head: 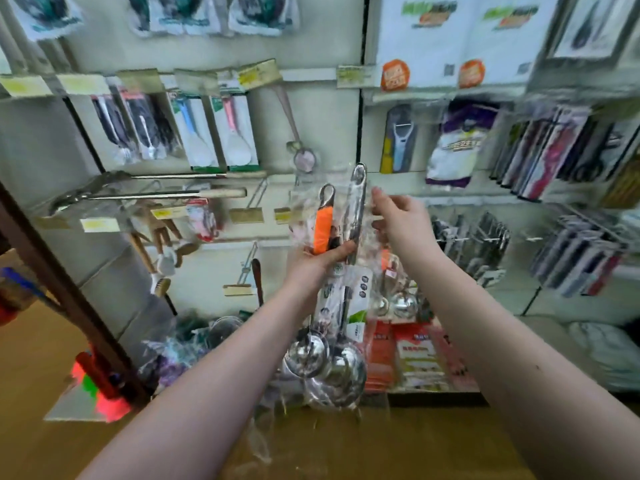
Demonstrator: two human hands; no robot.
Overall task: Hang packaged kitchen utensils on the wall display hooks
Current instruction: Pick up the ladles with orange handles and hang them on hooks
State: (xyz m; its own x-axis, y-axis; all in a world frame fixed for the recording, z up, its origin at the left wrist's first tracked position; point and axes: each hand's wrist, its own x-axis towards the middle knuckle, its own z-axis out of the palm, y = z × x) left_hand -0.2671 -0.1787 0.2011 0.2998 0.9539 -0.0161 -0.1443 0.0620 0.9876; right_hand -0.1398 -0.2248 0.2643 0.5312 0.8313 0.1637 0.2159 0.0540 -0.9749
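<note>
Shop corner. Pale cream wall panels (311, 109), two sections meeting at a black vertical seam (363, 46). White horizontal rails (308, 75) cross the panels at several heights, with yellowish price labels (258, 75) fixed along them. At far left a dark brown post (62, 282) slants across the view, running down to the floor (31, 358) — warm brown, wood-toned. Light is even and soft across the panels. The outer edges of the view are blurred — detail there is unreadable.
</note>
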